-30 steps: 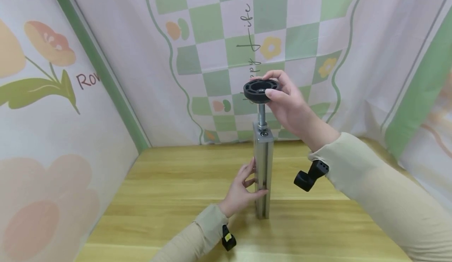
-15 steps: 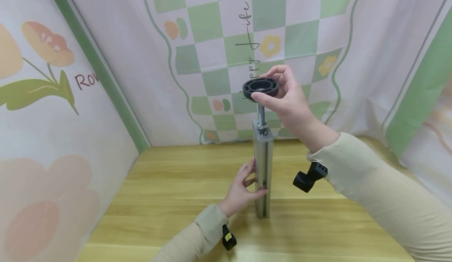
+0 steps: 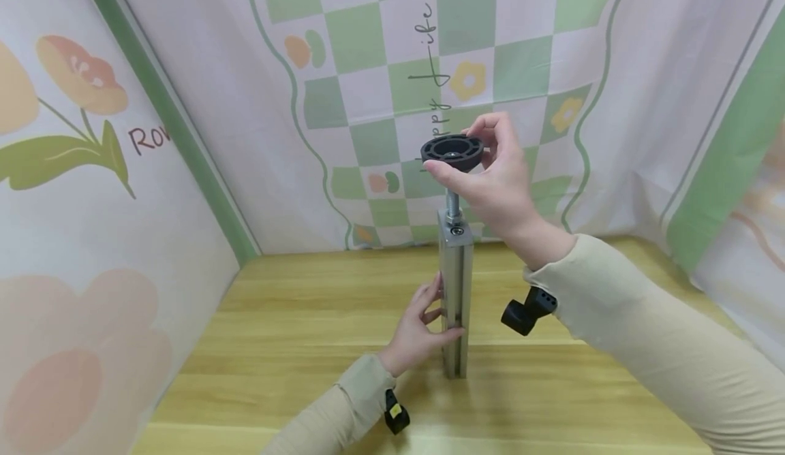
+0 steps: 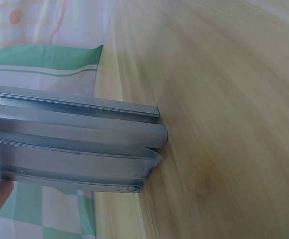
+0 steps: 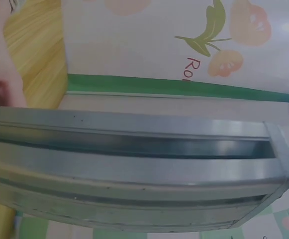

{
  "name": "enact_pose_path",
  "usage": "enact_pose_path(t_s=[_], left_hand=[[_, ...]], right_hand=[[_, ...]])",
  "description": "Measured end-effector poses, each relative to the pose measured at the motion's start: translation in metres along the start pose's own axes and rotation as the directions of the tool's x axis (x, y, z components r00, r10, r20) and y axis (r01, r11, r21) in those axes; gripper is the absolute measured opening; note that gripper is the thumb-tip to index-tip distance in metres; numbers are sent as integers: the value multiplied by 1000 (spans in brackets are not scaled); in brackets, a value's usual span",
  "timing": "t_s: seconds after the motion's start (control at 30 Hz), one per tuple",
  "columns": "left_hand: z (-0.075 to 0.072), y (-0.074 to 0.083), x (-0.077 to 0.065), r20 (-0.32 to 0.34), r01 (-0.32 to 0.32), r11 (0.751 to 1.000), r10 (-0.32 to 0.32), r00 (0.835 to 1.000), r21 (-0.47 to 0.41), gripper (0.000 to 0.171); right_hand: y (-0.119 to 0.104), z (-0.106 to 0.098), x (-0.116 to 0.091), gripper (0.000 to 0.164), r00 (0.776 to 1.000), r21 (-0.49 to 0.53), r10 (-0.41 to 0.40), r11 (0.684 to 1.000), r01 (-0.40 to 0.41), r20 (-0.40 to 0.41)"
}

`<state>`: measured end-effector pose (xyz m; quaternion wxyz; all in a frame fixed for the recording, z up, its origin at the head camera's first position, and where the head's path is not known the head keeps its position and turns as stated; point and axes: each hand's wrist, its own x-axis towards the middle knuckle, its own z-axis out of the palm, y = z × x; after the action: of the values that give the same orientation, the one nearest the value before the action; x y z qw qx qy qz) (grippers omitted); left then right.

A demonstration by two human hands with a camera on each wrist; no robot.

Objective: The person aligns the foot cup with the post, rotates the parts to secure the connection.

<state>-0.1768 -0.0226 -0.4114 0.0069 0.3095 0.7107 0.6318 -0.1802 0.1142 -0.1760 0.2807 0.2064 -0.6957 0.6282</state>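
Note:
An aluminium extrusion profile (image 3: 455,271) stands upright on the wooden table, capped by a grey end plate (image 3: 458,237). From the plate rises a threaded rod (image 3: 452,204) with a nut at its base, topped by a round black levelling foot (image 3: 452,148). My right hand (image 3: 503,186) holds this foot by its rim, thumb at the front left and fingers behind. Lower down, my left hand (image 3: 413,339) grips the profile from the left, thumb across the front. In the left wrist view, the profile's bottom end (image 4: 151,137) meets the table; one fingertip shows at the edge.
The wooden table (image 3: 294,319) carries the profile. A printed curtain (image 3: 368,101) hangs right behind it, with another curtain panel (image 3: 73,237) on the left. Black wrist mounts stick out below the right cuff (image 3: 527,312) and the left cuff (image 3: 396,414).
My right hand has turned round the foot: its thumb has swung from the right front to the left front of the rim. My left hand and the profile have stayed in place.

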Motion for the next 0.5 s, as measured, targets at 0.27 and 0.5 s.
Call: enact_pose_path(t_s=[0.27,0.5], left_hand=[[-1,2,0,1,6,1000,-6,1000,-14,96],[-1,1,1,8,-1,1000,2,1000,-14,95]], right_hand=[[2,1,2,46,999,-54,-52,997,52,-1],[2,-3,11,25,988,195,13,980,-43,156]])
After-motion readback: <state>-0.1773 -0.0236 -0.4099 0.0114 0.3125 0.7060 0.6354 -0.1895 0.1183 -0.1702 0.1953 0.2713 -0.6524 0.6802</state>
